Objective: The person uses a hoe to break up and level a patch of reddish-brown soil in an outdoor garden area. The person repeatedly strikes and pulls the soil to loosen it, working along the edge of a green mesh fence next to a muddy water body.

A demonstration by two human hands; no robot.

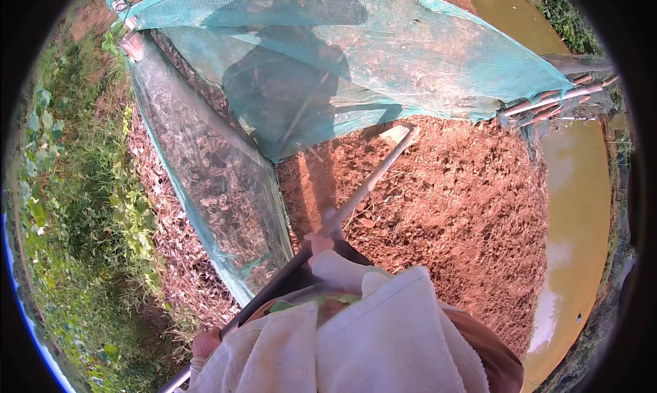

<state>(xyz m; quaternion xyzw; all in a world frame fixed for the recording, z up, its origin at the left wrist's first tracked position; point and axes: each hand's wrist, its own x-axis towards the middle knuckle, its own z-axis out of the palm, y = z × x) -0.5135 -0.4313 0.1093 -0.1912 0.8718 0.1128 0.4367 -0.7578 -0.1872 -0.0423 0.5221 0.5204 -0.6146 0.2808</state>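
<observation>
A long-handled hoe [369, 184] slants across my front, from the lower left up to the right. Its pale blade [395, 133] is at the reddish-brown soil [452, 201], close to the lower edge of the green net. My right hand [319, 245] is closed around the handle near the middle of the view. Lower down at the left, my left hand [205, 342] grips the dark rear part of the same handle. Both forearms are partly covered by light-coloured cloth [383, 331].
A green mesh net [438, 57] crosses the far side, and another net panel [212, 181] runs down the left. Poles [554, 102] hold it at the right. Muddy water [578, 208] lies along the right, leafy plants [75, 242] along the left. Dry leaves [181, 256] line the left net.
</observation>
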